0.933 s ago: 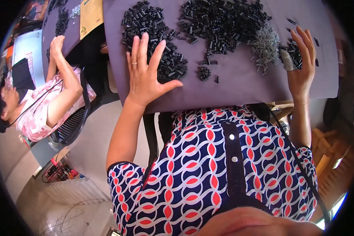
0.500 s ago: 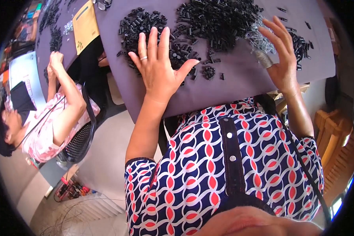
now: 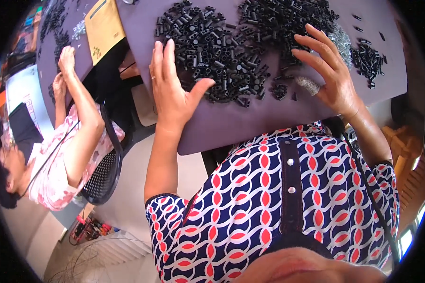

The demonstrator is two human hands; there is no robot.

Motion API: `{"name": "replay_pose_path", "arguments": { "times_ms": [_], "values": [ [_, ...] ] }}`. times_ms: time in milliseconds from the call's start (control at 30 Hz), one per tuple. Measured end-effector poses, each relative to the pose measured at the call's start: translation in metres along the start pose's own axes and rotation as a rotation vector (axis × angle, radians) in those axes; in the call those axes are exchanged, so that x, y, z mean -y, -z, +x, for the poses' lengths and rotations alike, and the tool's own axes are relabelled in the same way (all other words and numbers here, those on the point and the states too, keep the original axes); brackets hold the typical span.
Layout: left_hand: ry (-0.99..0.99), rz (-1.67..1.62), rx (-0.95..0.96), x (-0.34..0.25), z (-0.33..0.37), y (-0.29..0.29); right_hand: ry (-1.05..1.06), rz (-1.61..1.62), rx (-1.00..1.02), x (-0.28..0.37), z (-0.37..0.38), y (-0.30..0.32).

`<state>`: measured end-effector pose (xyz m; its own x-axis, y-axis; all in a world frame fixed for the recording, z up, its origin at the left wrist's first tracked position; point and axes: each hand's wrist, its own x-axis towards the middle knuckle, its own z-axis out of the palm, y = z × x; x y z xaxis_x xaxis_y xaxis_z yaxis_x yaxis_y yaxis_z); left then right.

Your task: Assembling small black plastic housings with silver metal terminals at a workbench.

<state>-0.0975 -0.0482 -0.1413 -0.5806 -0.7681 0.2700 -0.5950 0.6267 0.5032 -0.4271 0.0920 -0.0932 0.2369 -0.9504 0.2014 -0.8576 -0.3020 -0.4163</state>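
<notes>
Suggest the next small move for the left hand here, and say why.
Probably ease the left hand rightward into the black pile beside it: the hand looks open, its grip apparently empty, and the pile lies loose just to its right.

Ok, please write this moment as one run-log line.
left hand: open, near black cylinders | right hand: open, near silver pile, grey thumb cover | smaller black pile: farther right

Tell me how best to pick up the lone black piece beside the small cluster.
Pinch the lone black piece by its sides, probably coming from the near table edge: it is small and sits apart, the small cluster to its left, bare table on its near side.
</notes>
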Motion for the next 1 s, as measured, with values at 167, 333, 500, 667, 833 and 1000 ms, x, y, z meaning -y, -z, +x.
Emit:
{"name": "replay_pose_path", "arguments": {
  "times_ms": [167, 333, 500, 667, 833, 1000],
  "values": [
    [-0.085, -0.009, 0.104, -0.021, 0.002, -0.003, -0.061, -0.006, -0.027, -0.003, -0.002, 0.0],
    [-0.078, 0.087, 0.202, -0.041, 0.0, -0.007, -0.106, -0.015, 0.0, -0.009, -0.007, -0.002],
    [-0.062, 0.176, 0.26, -0.053, 0.002, -0.003, -0.093, -0.003, -0.031, -0.017, -0.011, -0.009],
    [-0.013, 0.188, 0.175, -0.054, 0.004, -0.012, -0.062, 0.029, -0.046, -0.016, -0.009, -0.009],
    [0.011, 0.202, 0.056, -0.062, 0.004, -0.024, -0.033, 0.077, -0.088, -0.014, -0.013, -0.008],
    [0.057, 0.254, 0.019, -0.07, 0.006, -0.031, -0.018, 0.098, -0.15, -0.016, -0.028, -0.007]
  ]
}}
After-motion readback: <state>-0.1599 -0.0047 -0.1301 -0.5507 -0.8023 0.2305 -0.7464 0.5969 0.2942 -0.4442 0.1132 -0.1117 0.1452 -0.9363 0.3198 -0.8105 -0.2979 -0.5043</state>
